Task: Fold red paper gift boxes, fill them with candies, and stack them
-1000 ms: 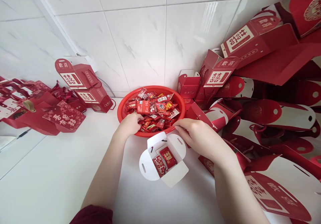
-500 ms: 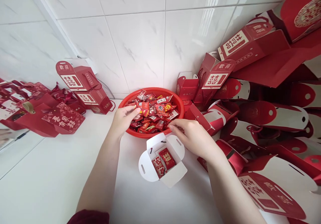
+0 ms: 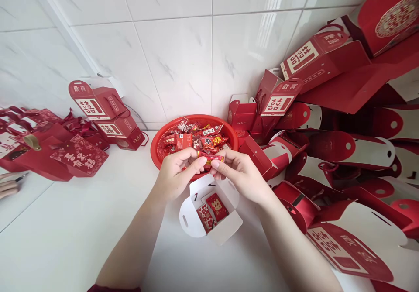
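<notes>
"What's that between the two hands?"

"A wrapped candy [image 3: 211, 157], as far as I can tell, red and yellow and shiny. It's held at the near edge of the basket [image 3: 234, 139], just beyond the open box [image 3: 227, 227]. The fingers cover so much that I can't swear it's only one piece."

"How is it held?"

"By both ends. The left hand [image 3: 180, 172] has one end pinched between thumb and fingers, nearly closed. The right hand [image 3: 240, 172] has its thumb against the other end, fingers curled behind; how firmly they press, I can't tell."

"Heavy, would you say?"

"Light, I'd guess, next to nothing. The wrapper looks thin and crinkly, so it could slide under a dry thumb, and whatever is inside might be soft or brittle; the wrapper hides it."

"So where would you take it?"

"A gentle pinch across the middle ought to be safest. The ends are probably just loose wrapper, and a hard pull there might tear it."

"And in the box?"

"Two red packets [image 3: 218, 207], lying side by side at the bottom, flaps spread wide around them."
</notes>
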### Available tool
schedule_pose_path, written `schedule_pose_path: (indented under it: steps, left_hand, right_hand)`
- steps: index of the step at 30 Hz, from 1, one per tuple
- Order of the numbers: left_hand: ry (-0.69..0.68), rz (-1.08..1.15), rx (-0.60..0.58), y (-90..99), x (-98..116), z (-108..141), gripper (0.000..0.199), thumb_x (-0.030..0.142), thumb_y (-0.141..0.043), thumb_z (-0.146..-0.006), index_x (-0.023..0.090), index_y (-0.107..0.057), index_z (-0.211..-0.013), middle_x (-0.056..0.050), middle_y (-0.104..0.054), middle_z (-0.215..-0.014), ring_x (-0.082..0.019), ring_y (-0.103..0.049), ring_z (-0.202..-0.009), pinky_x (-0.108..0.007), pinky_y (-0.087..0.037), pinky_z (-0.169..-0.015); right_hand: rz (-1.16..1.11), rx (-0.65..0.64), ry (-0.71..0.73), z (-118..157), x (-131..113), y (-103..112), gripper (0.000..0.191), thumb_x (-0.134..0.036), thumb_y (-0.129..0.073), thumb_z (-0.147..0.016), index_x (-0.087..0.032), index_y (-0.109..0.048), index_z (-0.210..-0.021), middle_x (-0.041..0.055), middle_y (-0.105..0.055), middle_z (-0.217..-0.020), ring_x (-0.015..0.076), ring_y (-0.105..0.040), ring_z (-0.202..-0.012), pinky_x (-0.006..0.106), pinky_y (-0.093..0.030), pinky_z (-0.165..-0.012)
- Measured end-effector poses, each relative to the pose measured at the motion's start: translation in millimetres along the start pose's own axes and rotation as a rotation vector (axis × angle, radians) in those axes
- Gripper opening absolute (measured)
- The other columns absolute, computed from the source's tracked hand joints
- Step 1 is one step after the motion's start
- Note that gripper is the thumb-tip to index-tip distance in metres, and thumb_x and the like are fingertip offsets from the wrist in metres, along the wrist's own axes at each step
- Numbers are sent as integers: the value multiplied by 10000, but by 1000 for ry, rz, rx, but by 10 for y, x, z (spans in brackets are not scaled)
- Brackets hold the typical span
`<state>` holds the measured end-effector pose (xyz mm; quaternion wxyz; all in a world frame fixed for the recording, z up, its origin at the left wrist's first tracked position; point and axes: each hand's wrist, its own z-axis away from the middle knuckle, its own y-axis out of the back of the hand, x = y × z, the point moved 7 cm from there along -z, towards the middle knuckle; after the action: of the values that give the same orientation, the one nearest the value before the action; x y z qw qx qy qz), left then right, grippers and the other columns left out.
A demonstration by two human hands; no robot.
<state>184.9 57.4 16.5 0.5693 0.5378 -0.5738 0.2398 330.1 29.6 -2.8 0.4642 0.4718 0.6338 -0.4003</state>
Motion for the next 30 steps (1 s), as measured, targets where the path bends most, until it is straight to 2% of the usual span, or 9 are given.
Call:
schedule_pose_path:
  steps: [4, 7, 10, 13, 17, 19, 23, 26, 30]
  left_hand:
    - [24, 4, -49, 3, 9, 5, 329, 402, -642, -889, 157, -568, -683, 7, -626, -653, -100, -575, -616, -204, -471, -596]
    - [43, 15, -56, 15, -1, 1, 333, 423, -635, -893, 152, -618, -699, -9, -653, -675, -101, -583, -615, -204, -477, -598]
    - [75, 59, -97, -5, -63, -8, 405, 489, -557, -927, 145, -674, -745, -39, -672, -704, -124, -614, -659, -225, -500, -648]
    - [127, 173, -195, -69, -137, -15, 525, 562, -429, -961, 138, -697, -806, -63, -678, -718, -144, -629, -685, -254, -512, -676]
    - [142, 224, -229, -85, -120, -18, 337, 484, -588, -909, 161, -683, -920, -34, -675, -779, -118, -608, -693, -226, -503, -670]
    - [147, 225, -223, -81, -87, -11, 251, 415, -662, -874, 177, -670, -953, -18, -674, -808, -104, -600, -684, -217, -506, -670]
    - [120, 226, -166, -49, -21, -3, 192, 355, -694, -855, 188, -666, -944, -13, -680, -867, -107, -618, -730, -213, -519, -680]
    - [142, 209, -141, -39, -38, -4, 184, 351, -708, -844, 178, -665, -891, -5, -677, -810, -107, -631, -705, -214, -536, -669]
    - [171, 214, -75, 4, -107, -16, 224, 367, -728, -825, 167, -630, -800, 0, -675, -729, -114, -649, -669, -221, -551, -652]
  right_hand:
    - [-60, -43, -29, -1, 23, -21, 237, -390, -638, -918, -168, -624, -836, 10, -655, -749, 120, -608, -645, 252, -488, -637]
    - [-22, -24, -6, 6, 25, 2, 225, -386, -661, -902, -168, -641, -851, 10, -651, -741, 130, -603, -650, 264, -493, -639]
    - [94, 59, 84, 28, -42, 73, 175, -359, -671, -899, -184, -675, -912, 7, -654, -767, 138, -599, -684, 265, -488, -643]
    - [253, 122, 206, 68, -162, 117, 143, -299, -689, -888, -218, -698, -1006, 22, -698, -900, 165, -634, -800, 289, -514, -715]
    - [436, 121, 341, 111, -296, 101, 170, -217, -683, -886, -237, -693, -1055, 26, -710, -1023, 193, -647, -935, 334, -522, -846]
    - [465, 103, 349, 115, -307, 86, 204, -207, -687, -881, -243, -677, -1082, 21, -704, -1046, 187, -644, -936, 326, -525, -840]
    - [456, 83, 326, 115, -281, 52, 267, -250, -728, -853, -238, -645, -1106, 24, -684, -1061, 178, -645, -920, 302, -538, -797]
    - [468, 99, 339, 120, -281, 30, 191, -226, -685, -880, -227, -647, -1067, 25, -677, -1000, 169, -643, -884, 307, -541, -815]
    - [461, 95, 298, 100, -247, 9, 198, -231, -687, -875, -224, -640, -1067, 24, -680, -985, 171, -647, -878, 305, -546, -812]
